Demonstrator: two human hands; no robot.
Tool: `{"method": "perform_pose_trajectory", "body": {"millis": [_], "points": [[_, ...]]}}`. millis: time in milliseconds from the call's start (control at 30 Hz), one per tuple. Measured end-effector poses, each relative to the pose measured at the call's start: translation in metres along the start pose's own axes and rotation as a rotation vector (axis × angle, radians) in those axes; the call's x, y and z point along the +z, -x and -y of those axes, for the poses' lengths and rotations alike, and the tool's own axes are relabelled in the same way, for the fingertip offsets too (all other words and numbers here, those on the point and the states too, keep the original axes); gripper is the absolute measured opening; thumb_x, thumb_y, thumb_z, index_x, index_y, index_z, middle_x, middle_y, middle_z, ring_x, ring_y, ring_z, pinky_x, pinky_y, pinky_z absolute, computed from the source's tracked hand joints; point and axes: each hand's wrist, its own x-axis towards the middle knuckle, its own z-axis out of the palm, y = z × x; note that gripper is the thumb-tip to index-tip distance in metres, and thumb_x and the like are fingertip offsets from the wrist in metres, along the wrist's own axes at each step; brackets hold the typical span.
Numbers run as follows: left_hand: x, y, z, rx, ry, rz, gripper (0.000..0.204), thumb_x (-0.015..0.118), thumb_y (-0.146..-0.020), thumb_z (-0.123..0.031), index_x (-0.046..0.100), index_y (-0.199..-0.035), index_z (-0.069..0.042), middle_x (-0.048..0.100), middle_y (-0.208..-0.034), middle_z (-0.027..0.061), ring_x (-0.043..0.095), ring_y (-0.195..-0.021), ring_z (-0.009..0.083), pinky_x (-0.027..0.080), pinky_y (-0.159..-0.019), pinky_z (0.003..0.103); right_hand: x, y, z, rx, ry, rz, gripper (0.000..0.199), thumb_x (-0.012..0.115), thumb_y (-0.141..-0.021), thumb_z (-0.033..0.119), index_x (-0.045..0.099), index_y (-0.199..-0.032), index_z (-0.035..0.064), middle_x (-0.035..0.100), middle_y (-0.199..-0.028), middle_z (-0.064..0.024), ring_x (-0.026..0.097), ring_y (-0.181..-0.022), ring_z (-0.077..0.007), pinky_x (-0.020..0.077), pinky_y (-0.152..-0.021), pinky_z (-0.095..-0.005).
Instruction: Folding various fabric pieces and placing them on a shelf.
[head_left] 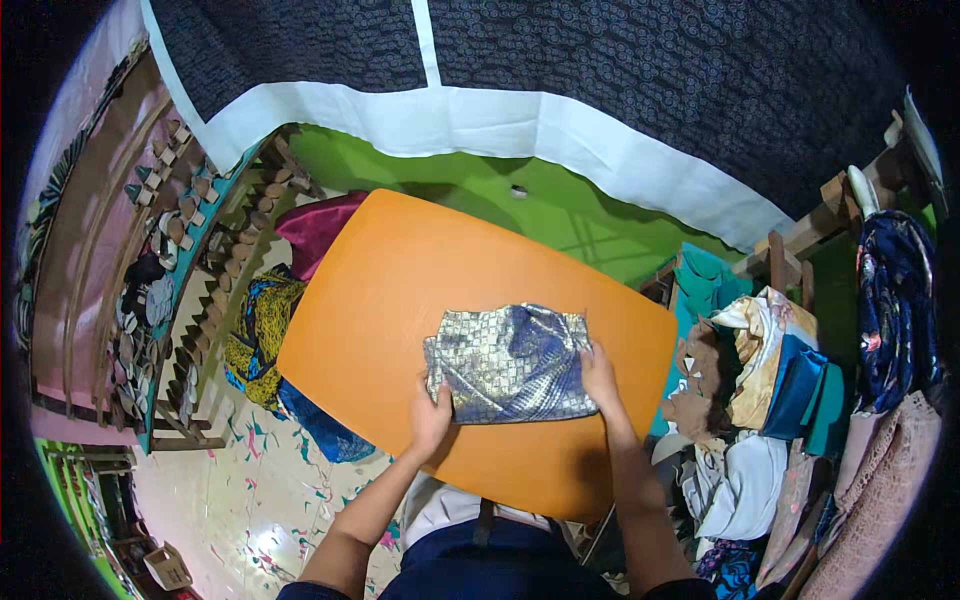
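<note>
A folded piece of fabric (515, 365), dark blue with a shiny gold-silver check pattern, lies on the orange table (390, 270). My left hand (432, 415) grips its near left edge, thumb on top and fingers partly hidden underneath. At the right edge my right hand (598, 378) holds the cloth, its fingers partly out of sight. The fabric's upper layer is rumpled toward the right, and several layers show along its left side.
Shelves of wooden shoe lasts (215, 285) stand at the left. Heaped fabrics (750, 450) and a hanging dark floral cloth (895, 300) are at the right. Yellow-black cloth (265, 325) lies beside the table's left edge. Scraps litter the tiled floor (265, 490). A dark white-bordered curtain (620, 70) hangs behind.
</note>
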Motion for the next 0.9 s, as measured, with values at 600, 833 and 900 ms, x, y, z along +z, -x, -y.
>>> {"method": "perform_pose_trajectory", "body": {"millis": [600, 833, 900], "points": [[0.034, -0.113, -0.045, 0.305, -0.364, 0.097, 0.026, 0.050, -0.085, -0.025, 0.060, -0.081, -0.002, 0.057, -0.086, 0.0154, 0.055, -0.082, 0.0332, 0.043, -0.073, 0.040, 0.002, -0.074, 0.059, -0.353, 0.041, 0.060, 0.024, 0.048, -0.086, 0.022, 0.059, -0.087, 0.0010, 0.060, -0.091, -0.0179, 0.057, -0.080, -0.0336, 0.0426, -0.075, -0.0413], [0.020, -0.117, -0.031, 0.190, -0.329, 0.064, 0.025, 0.052, -0.085, -0.022, 0.057, -0.079, 0.002, 0.056, -0.085, 0.0184, 0.053, -0.085, 0.0339, 0.042, -0.075, 0.038, 0.002, -0.080, 0.061, -0.364, 0.101, 0.076, 0.022, 0.049, -0.085, 0.020, 0.060, -0.090, 0.0022, 0.059, -0.093, -0.0153, 0.053, -0.091, -0.0336, 0.0412, -0.080, -0.0418], [0.020, -0.114, -0.042, 0.256, -0.453, 0.050, 0.023, 0.051, -0.085, -0.023, 0.058, -0.085, 0.000, 0.056, -0.092, 0.0170, 0.052, -0.091, 0.0323, 0.040, -0.080, 0.039, -0.001, -0.078, 0.063, -0.389, 0.159, -0.044, 0.023, 0.048, -0.086, 0.021, 0.059, -0.096, 0.0034, 0.057, -0.100, -0.0143, 0.050, -0.098, -0.0327, 0.0371, -0.086, -0.0436]]}}
